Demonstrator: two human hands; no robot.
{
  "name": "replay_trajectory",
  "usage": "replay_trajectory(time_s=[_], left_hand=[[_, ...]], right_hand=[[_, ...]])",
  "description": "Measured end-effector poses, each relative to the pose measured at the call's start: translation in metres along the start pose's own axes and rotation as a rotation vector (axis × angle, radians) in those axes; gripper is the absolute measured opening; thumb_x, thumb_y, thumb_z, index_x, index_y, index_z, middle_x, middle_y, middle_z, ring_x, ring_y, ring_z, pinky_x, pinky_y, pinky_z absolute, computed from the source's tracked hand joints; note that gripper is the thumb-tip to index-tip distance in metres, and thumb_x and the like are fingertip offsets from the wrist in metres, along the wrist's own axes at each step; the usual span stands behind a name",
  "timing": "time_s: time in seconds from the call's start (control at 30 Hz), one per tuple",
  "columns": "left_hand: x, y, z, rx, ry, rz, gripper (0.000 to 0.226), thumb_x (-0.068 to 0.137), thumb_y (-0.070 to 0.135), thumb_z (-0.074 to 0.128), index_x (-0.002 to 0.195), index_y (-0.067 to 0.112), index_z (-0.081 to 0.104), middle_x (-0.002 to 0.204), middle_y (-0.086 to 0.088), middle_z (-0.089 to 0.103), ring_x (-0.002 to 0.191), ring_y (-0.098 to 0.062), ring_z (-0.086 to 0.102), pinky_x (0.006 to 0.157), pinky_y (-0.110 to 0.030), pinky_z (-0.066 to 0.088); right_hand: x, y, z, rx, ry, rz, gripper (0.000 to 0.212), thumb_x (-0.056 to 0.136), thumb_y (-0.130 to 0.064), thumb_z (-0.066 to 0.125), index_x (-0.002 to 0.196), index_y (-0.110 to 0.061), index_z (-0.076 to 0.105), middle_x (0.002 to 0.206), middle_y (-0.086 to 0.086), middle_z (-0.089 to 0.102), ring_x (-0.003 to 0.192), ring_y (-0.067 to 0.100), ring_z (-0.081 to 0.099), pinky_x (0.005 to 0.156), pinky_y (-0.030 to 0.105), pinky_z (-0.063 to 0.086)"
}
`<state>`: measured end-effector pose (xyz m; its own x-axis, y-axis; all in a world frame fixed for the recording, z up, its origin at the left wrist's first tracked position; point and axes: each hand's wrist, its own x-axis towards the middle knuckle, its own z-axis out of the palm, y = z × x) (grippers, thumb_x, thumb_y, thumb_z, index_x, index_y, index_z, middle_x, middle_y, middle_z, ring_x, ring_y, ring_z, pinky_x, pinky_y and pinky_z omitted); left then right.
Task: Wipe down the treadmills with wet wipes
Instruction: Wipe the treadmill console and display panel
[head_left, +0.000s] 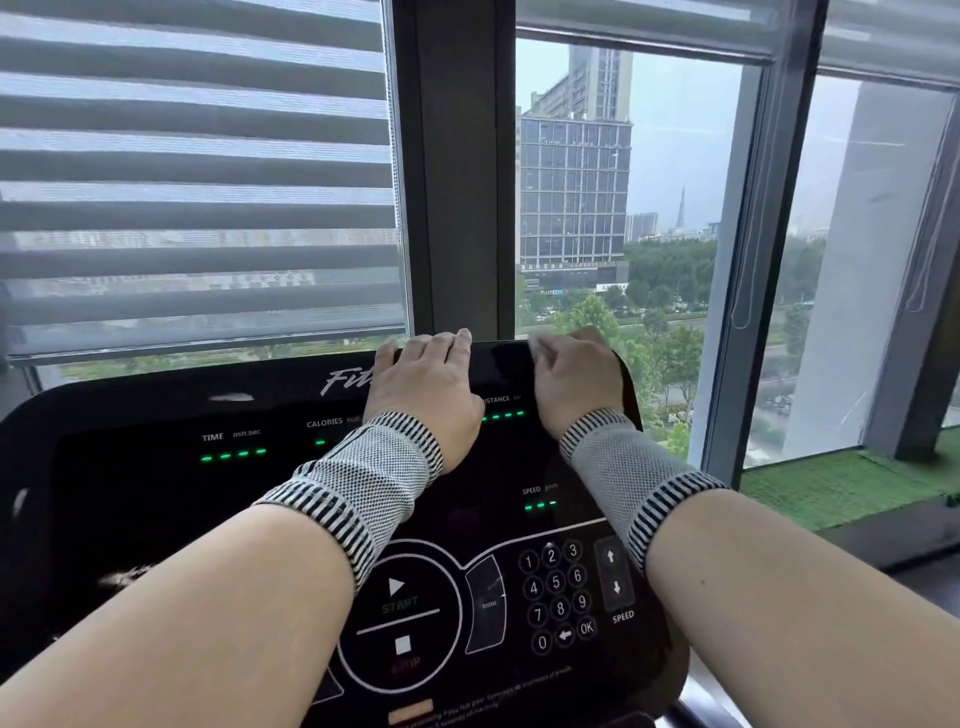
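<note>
The left hand lies flat on the top edge of the treadmill console, fingers straight and draped over the rim, holding nothing. The right hand is curled at the console's upper right corner, gripping a pale wet wipe that shows only as a small patch past the knuckles. Both wrists wear grey knitted bands with striped cuffs. The forearms cover much of the display; green readouts and a number keypad show between them. Behind the console stand a window with a striped blind and a dark frame post. Green turf lines the sill at right.
</note>
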<state>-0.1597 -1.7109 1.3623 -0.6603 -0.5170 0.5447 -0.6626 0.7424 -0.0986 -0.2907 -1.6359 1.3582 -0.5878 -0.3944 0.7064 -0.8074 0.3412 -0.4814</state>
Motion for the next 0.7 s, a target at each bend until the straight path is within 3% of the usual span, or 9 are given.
replay_trajectory(time_s=[0.07,0.2,0.33,0.4,0.5,0.57,0.63,0.7], left_hand=[[0.000,0.000,0.000,0.008,0.008,0.002,0.066,0.096,0.039,0.033,0.153,0.018,0.008,0.155,0.003,0.022,0.144,-0.018,0.017,0.119,-0.043,0.008],[0.002,-0.003,-0.002,0.020,-0.002,0.026,0.067,0.096,0.041,0.034,0.153,0.017,0.009,0.156,0.001,0.023,0.143,-0.019,0.020,0.118,-0.043,0.012],[-0.005,-0.018,-0.009,0.007,0.021,-0.028,0.065,0.095,0.037,0.031,0.152,0.014,0.010,0.158,0.000,0.019,0.144,-0.019,0.017,0.119,-0.042,0.011],[-0.011,-0.023,-0.008,0.044,0.011,-0.047,0.065,0.096,0.039,0.031,0.152,0.014,0.010,0.156,-0.001,0.022,0.144,-0.020,0.019,0.119,-0.042,0.010],[-0.015,-0.026,-0.007,0.075,0.006,-0.041,0.068,0.096,0.044,0.033,0.152,0.015,0.009,0.155,-0.001,0.024,0.143,-0.021,0.020,0.118,-0.043,0.009],[-0.015,-0.025,-0.007,0.070,0.005,-0.036,0.067,0.096,0.043,0.033,0.152,0.015,0.009,0.155,-0.001,0.024,0.143,-0.021,0.020,0.119,-0.043,0.009],[-0.015,-0.026,-0.006,0.070,0.004,-0.033,0.067,0.096,0.042,0.032,0.152,0.016,0.008,0.155,-0.001,0.023,0.143,-0.021,0.019,0.119,-0.043,0.009],[-0.015,-0.026,-0.005,0.068,0.005,-0.034,0.067,0.096,0.042,0.032,0.152,0.016,0.008,0.155,0.000,0.022,0.143,-0.021,0.019,0.119,-0.043,0.009]], right_hand=[[-0.002,-0.002,-0.001,-0.003,0.023,0.072,0.026,0.099,-0.019,0.046,0.112,-0.012,0.067,0.099,-0.001,0.044,0.079,0.011,0.046,0.057,0.009,0.028],[-0.012,-0.017,0.006,0.019,-0.092,-0.206,0.028,0.099,-0.028,0.048,0.114,-0.016,0.067,0.096,-0.002,0.047,0.080,0.009,0.045,0.073,0.018,0.039],[0.001,-0.003,-0.001,0.008,0.017,0.111,0.024,0.098,-0.019,0.048,0.108,-0.008,0.067,0.098,0.003,0.051,0.074,0.014,0.054,0.060,0.015,0.043],[-0.006,-0.013,0.001,-0.014,0.013,0.077,0.023,0.098,-0.018,0.046,0.099,-0.010,0.068,0.099,0.002,0.051,0.066,0.006,0.045,0.055,0.008,0.033],[-0.016,-0.026,0.008,0.020,-0.084,-0.140,0.024,0.098,-0.023,0.047,0.104,-0.014,0.068,0.097,-0.002,0.047,0.076,0.008,0.043,0.068,0.015,0.035],[-0.010,-0.020,0.004,0.014,-0.062,-0.084,0.023,0.098,-0.021,0.048,0.106,-0.012,0.068,0.101,-0.001,0.052,0.080,0.010,0.045,0.070,0.015,0.035],[-0.004,-0.012,0.000,0.030,0.024,0.081,0.021,0.098,-0.017,0.048,0.102,-0.010,0.067,0.104,0.003,0.056,0.077,0.011,0.048,0.062,0.010,0.032],[-0.007,-0.018,0.002,0.015,0.023,0.081,0.021,0.097,-0.017,0.048,0.096,-0.010,0.068,0.102,0.003,0.055,0.069,0.008,0.044,0.054,0.008,0.031]])
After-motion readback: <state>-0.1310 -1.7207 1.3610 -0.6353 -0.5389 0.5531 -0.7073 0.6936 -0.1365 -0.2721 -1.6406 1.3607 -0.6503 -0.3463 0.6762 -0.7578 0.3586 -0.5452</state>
